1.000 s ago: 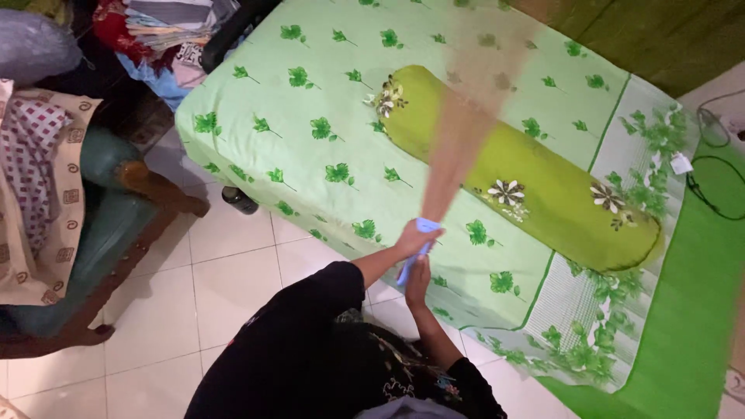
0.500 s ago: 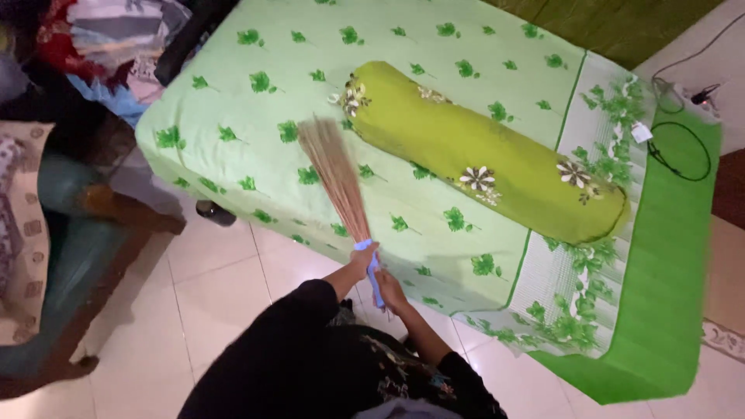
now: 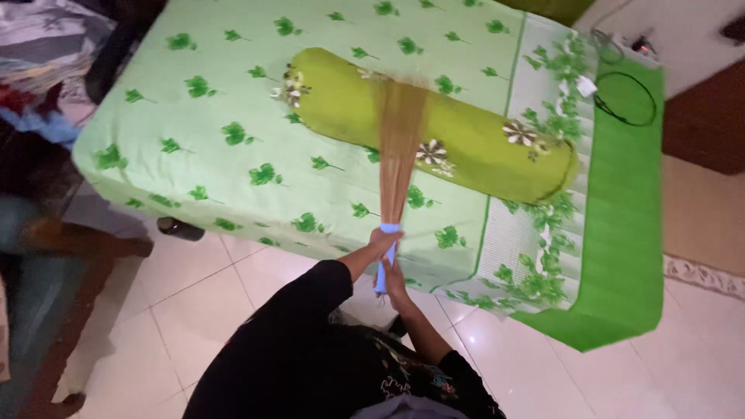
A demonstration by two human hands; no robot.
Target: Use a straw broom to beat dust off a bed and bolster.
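Both my hands grip the blue handle [image 3: 382, 278] of a hand broom. My left hand [image 3: 383, 241] holds it at the top, just below the bristles, and my right hand [image 3: 394, 276] holds it lower down. The long brown bristles [image 3: 400, 132] point away from me and lie across the middle of a long green bolster pillow [image 3: 473, 147] with flower trim. The bolster rests on a bed covered by a light green sheet [image 3: 233, 101] printed with dark green leaves.
A bright green cloth [image 3: 628, 209] hangs over the bed's right end. A black cable loop [image 3: 625, 97] and a power strip lie beyond it. A dark round object [image 3: 180, 229] sits on the white tiles at the bed's edge. An armchair [image 3: 31, 256] and piled clothes [image 3: 39, 46] are at left.
The broom has swung right, from the sheet left of the bolster to across the bolster's middle. Both hands keep their grip. The view has shifted, so the bed sits further left.
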